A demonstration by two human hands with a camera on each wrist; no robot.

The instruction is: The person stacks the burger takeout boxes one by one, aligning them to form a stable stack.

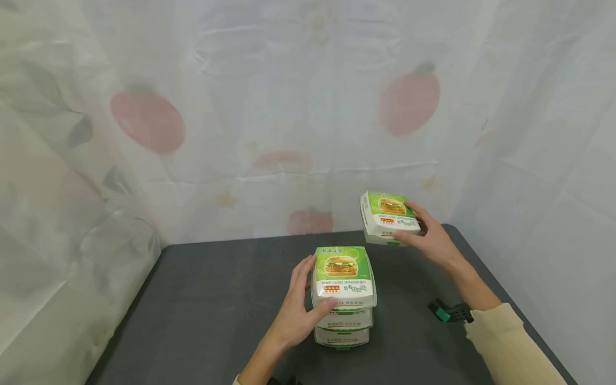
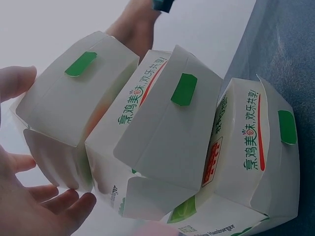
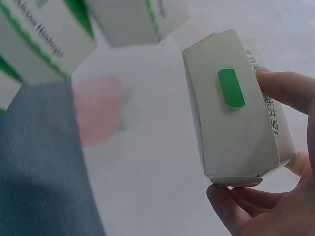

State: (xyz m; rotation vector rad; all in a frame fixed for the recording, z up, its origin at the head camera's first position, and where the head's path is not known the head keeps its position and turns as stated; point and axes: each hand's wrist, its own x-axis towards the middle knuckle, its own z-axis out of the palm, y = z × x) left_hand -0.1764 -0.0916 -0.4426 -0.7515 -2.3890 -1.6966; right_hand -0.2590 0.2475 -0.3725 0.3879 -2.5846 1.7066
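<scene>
In the head view, three white and green burger boxes stand stacked on the dark table, the top box [image 1: 344,278] showing a burger picture. My left hand [image 1: 300,307] grips this top box, thumb at its front and fingers along its left side. The left wrist view shows the middle box [image 2: 162,132] and bottom box [image 2: 275,167] with green closing tabs. My right hand [image 1: 430,235] holds another burger box [image 1: 389,216] up off the table, right of and behind the stack. In the right wrist view, thumb and fingers clasp that raised box [image 3: 231,132] from both sides.
The dark table [image 1: 216,310] reaches back to a pale curtain [image 1: 269,107] printed with red fruit. More curtain hangs along the left and right sides. A black strap with a green part [image 1: 449,312] sits at my right wrist.
</scene>
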